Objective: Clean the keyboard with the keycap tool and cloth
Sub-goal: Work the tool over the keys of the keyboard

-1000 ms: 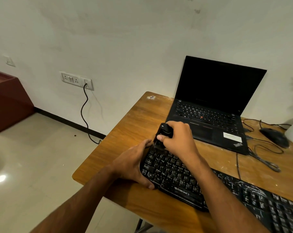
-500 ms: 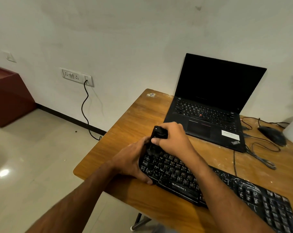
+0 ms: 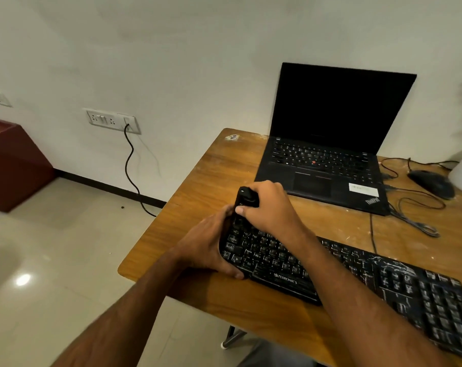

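1. Zebronics keyboard point(image 3: 343, 274) lay diagonally across the near part of the wooden table point(image 3: 198, 192), its left end close to the table's left edge.
2. My left hand point(image 3: 208, 247) wrapped that left end: thumb curled over the front edge, fingers bent around the far corner. Good brace.
3. My right hand point(image 3: 267, 207) gripped the black keycap tool point(image 3: 247, 198) upright over the top-left keys, fingers curled around its body, thumb pressed on the side.
4. Tool tip was hidden behind the hands; couldn't tell if it had seated on a key.
5. Judged step: pulling a cap at the top-left corner. Early in the task.
6. To do it well: keep the tool vertical, seat it squarely on one cap, pull straight up, no twisting. Left hand should press the board down so it doesn't lift with the cap.
7. Risk: a freed cap could roll off the nearby table edge.
8. No cloth was visible in frame.
9. ThinkPad laptop point(image 3: 327, 144) sat open behind, screen dark; mouse point(image 3: 431, 182) and cables point(image 3: 415, 215) far right, well apart from the work.
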Available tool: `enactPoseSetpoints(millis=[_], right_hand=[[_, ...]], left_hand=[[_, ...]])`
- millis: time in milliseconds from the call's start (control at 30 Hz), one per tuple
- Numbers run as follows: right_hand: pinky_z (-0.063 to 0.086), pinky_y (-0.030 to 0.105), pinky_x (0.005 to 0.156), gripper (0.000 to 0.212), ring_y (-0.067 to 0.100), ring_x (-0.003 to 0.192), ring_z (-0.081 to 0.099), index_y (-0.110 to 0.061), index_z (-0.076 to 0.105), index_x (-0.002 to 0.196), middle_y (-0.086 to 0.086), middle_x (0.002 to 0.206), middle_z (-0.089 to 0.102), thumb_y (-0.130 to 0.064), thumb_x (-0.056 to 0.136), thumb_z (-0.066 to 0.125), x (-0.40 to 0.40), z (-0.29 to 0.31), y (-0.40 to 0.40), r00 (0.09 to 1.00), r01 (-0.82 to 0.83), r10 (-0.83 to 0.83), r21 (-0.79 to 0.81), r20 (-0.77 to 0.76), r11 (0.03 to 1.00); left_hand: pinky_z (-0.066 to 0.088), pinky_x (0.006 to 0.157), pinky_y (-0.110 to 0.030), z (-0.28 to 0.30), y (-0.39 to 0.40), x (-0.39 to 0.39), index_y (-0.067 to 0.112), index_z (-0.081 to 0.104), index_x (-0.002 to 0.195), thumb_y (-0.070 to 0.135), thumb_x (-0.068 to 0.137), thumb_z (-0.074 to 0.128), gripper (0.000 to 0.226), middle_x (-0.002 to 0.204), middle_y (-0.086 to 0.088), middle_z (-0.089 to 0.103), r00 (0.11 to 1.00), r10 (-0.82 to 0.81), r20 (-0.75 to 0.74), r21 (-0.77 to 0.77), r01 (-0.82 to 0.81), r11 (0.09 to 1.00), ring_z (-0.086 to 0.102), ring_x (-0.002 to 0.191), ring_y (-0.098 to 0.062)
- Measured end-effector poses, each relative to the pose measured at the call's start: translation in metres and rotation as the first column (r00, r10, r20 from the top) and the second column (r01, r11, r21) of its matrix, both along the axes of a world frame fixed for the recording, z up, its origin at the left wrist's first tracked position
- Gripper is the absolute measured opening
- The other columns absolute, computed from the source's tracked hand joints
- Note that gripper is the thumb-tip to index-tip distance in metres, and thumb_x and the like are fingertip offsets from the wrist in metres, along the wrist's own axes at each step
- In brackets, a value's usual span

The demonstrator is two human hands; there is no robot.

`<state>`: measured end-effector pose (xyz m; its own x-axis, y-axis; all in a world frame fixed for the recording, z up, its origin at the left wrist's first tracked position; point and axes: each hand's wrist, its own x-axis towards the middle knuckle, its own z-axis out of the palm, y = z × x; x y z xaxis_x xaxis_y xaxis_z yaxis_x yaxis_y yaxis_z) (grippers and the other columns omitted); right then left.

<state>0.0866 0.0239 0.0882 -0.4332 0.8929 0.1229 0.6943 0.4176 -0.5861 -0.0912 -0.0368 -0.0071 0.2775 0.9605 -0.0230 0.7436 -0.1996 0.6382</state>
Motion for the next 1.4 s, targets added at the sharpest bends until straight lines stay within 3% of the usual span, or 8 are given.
enactPoseSetpoints(millis=[133, 333, 567, 733, 900, 1033, 1233, 1400], right_hand=[[0.045, 0.024, 0.052, 0.015, 0.018, 0.075, 0.062, -0.013, 0.069, 0.087, 0.001, 0.078, 0.064, -0.020, 0.077, 0.078, 0.009, 0.004, 0.007, 0.987, 0.013, -0.009, -0.019, 0.159, 1.000], [0.049, 0.023, 0.053, 0.018, 0.013, 0.070, 0.062, -0.010, 0.071, 0.087, 0.000, 0.075, 0.064, -0.022, 0.077, 0.080, -0.004, 0.006, -0.001, 1.000, -0.015, 0.015, -0.068, -0.007, 0.998], [0.038, 0.022, 0.051, 0.027, 0.015, 0.072, 0.054, -0.008, 0.066, 0.093, -0.001, 0.077, 0.054, -0.025, 0.078, 0.080, 0.002, 0.017, 0.004, 0.984, -0.035, 0.046, -0.066, 0.175, 0.997], [0.045, 0.023, 0.052, 0.020, 0.015, 0.072, 0.061, -0.009, 0.070, 0.090, -0.001, 0.076, 0.061, -0.022, 0.078, 0.079, -0.008, 0.006, -0.003, 0.998, -0.010, 0.013, -0.051, 0.058, 0.999], [0.039, 0.023, 0.051, 0.023, 0.017, 0.073, 0.057, -0.013, 0.064, 0.086, 0.000, 0.078, 0.056, -0.025, 0.077, 0.081, 0.001, 0.013, 0.008, 0.984, -0.026, 0.043, -0.097, 0.171, 0.995], [0.056, 0.033, 0.055, 0.012, 0.018, 0.071, 0.063, -0.010, 0.070, 0.082, 0.002, 0.073, 0.064, -0.016, 0.074, 0.076, -0.012, 0.001, -0.007, 0.997, -0.035, 0.033, 0.020, 0.071, 0.999], [0.041, 0.022, 0.053, 0.011, 0.015, 0.073, 0.061, -0.014, 0.071, 0.080, 0.002, 0.076, 0.065, -0.020, 0.074, 0.078, 0.012, 0.000, 0.007, 0.998, -0.021, 0.021, 0.001, 0.060, 1.000], [0.041, 0.023, 0.052, 0.013, 0.010, 0.068, 0.058, -0.013, 0.070, 0.077, -0.002, 0.069, 0.064, -0.020, 0.075, 0.080, 0.004, -0.009, -0.004, 0.998, -0.022, 0.025, 0.045, -0.059, 0.999]], left_hand=[[0.026, 0.124, -0.035, 0.000, 0.001, 0.000, 0.033, 0.004, 0.160, 0.066, 0.050, 0.094, 0.146, 0.162, 0.013, 0.031, 1.000, 0.008, 0.003, 0.003, -0.008, 1.000, 0.030, 0.145, -0.004], [0.027, 0.119, -0.027, -0.001, 0.000, 0.001, 0.033, 0.008, 0.158, 0.062, 0.052, 0.096, 0.141, 0.151, 0.021, 0.034, 1.000, 0.006, 0.002, 0.023, -0.006, 1.000, 0.033, 0.138, 0.002], [0.021, 0.118, -0.023, 0.002, -0.002, 0.003, 0.029, 0.007, 0.161, 0.060, 0.053, 0.095, 0.142, 0.154, 0.019, 0.032, 1.000, 0.016, -0.002, 0.018, -0.016, 1.000, 0.028, 0.137, 0.005], [0.025, 0.119, -0.027, 0.002, -0.002, 0.002, 0.023, 0.009, 0.162, 0.060, 0.054, 0.095, 0.144, 0.159, 0.009, 0.036, 1.000, 0.017, -0.011, 0.021, -0.017, 1.000, 0.031, 0.138, 0.000], [0.024, 0.118, -0.025, 0.004, -0.002, 0.002, 0.029, 0.009, 0.160, 0.055, 0.054, 0.097, 0.140, 0.148, 0.022, 0.032, 1.000, 0.012, 0.002, 0.018, -0.012, 1.000, 0.031, 0.136, 0.003], [0.023, 0.114, -0.018, 0.004, -0.002, 0.004, 0.038, 0.007, 0.154, 0.054, 0.054, 0.098, 0.135, 0.142, 0.032, 0.030, 1.000, 0.019, 0.002, 0.039, -0.020, 0.999, 0.029, 0.130, 0.011], [0.026, 0.124, -0.039, 0.004, -0.001, 0.003, 0.030, 0.008, 0.161, 0.069, 0.049, 0.091, 0.145, 0.161, 0.013, 0.033, 0.999, 0.034, 0.004, -0.004, -0.034, 0.999, 0.031, 0.144, -0.003], [0.028, 0.124, -0.042, 0.004, 0.000, 0.004, 0.029, 0.006, 0.162, 0.069, 0.049, 0.092, 0.147, 0.160, 0.009, 0.036, 0.999, 0.039, -0.018, -0.013, -0.039, 0.999, 0.034, 0.142, -0.005]])
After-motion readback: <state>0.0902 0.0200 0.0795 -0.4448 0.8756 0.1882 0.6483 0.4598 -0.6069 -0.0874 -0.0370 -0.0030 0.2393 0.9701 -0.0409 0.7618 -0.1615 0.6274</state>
